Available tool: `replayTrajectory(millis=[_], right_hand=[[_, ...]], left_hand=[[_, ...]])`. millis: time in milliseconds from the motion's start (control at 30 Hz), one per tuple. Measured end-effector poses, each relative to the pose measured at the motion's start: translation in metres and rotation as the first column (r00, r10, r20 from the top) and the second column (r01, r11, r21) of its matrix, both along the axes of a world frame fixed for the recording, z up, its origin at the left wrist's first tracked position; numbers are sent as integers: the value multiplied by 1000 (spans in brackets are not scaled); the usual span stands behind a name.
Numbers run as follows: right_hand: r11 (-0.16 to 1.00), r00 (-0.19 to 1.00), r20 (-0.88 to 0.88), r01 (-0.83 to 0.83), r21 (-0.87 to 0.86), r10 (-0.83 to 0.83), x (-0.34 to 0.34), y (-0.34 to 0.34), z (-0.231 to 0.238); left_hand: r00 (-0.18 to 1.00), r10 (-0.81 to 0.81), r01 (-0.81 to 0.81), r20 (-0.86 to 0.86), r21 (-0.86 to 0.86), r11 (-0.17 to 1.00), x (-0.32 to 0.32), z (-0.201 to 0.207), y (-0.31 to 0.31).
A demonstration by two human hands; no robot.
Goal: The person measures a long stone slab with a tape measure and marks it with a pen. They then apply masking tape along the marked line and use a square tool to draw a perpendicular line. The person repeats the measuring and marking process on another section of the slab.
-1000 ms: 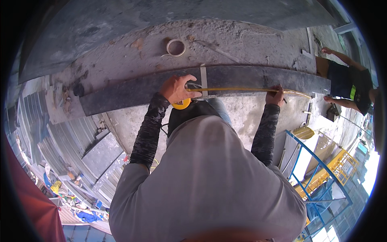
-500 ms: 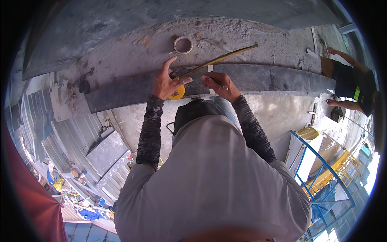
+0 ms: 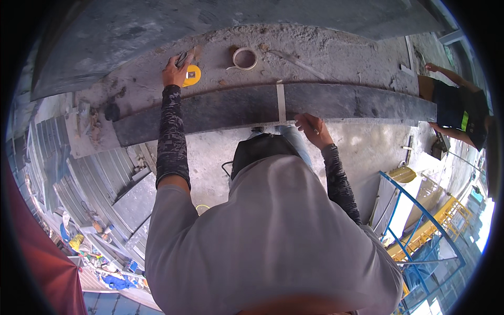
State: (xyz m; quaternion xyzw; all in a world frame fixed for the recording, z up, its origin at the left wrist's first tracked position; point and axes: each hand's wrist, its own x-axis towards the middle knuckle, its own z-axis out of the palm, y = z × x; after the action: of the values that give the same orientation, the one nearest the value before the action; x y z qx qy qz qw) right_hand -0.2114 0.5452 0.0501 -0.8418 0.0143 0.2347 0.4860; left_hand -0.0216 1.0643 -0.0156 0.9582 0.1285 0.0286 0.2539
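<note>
My left hand (image 3: 175,71) is out at the far left, closed on a round yellow tape measure (image 3: 193,75) at the ground beyond the dark slab. No blade shows out of its case. Just past the slab's near edge, my right hand (image 3: 314,129) is curled round a slim, pencil-like stick, of which only a small end shows. The long dark stone-like slab (image 3: 357,102) runs left to right in front of me. A pale strip of tape (image 3: 281,100) crosses it, left of my right hand. On the rough ground beyond lies a tape roll (image 3: 244,59) with a loose end.
A large dark panel (image 3: 157,37) spans the far side. At the right edge another person (image 3: 457,110) is beside the slab's end. A blue metal frame (image 3: 446,236) stands lower right. Corrugated sheets (image 3: 94,173) and scattered clutter lie at the left.
My left hand has moved far left and away with the tape measure, whose extended blade is now drawn in. My right hand has pulled back toward me and right, off the slab.
</note>
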Motion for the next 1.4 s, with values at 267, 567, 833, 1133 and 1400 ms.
replayTrajectory(millis=[267,567,833,1133,1400], right_hand=[[989,989,10,147,15,-147,-32,-3,16],[980,980,4,201,-6,-201,-63,-21,-6],[956,954,-45,294,-15,-295,-125,-52,-24],[870,861,-141,492,-15,-490,-188,-105,-13],[776,767,355,612,-153,-534,-22,-267,-3]], left_hand=[[947,-102,8,305,295,955,-23,2,-94],[936,-288,247,201,206,947,-138,-3,-207],[880,-306,239,365,217,946,-146,-25,-206],[906,-327,221,267,360,906,-145,-36,-206],[944,-267,180,194,377,909,-145,-30,-219]])
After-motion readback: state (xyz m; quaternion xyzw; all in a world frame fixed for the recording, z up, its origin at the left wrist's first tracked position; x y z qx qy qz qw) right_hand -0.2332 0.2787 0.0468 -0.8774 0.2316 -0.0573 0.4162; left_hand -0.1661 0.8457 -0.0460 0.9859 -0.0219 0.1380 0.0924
